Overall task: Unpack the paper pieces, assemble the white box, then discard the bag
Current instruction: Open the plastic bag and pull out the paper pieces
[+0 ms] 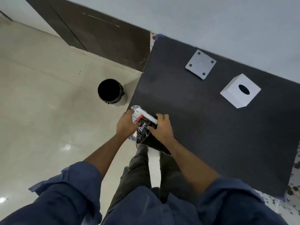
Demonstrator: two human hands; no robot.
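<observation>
Floor [40,111]: pale glossy tile, filling the left side of the view and showing again between the person's legs.
Table [203,127]: a dark, matte, felt-like top running from the centre to the right edge, with blue tape at its far corner and at its near right corner.
Person: seen from above, standing at the table's near left corner, in rolled blue sleeves and dark trousers, both forearms reaching forward.
Bin [111,92]: a round waste bin with a black liner, standing on the floor just left of the table's left edge, well apart from the hands.
White box [240,90]: an assembled white cube with a dark oval hole in its top face, standing on the far right part of the table.
White panel [200,64]: a flat square piece with a dark dot near each corner, lying on the table just left of the box and farther back, not touching it.
Bag [143,129]: a crinkled black plastic wrapper printed "Dove", with white and red parts and clear film at its edges, held over the table's near left corner.
Left hand [127,125]: closed around the bag's left side, fingers curled over its top end.
Right hand [160,127]: gripping the bag's right side, thumb pressed on the black front.
</observation>
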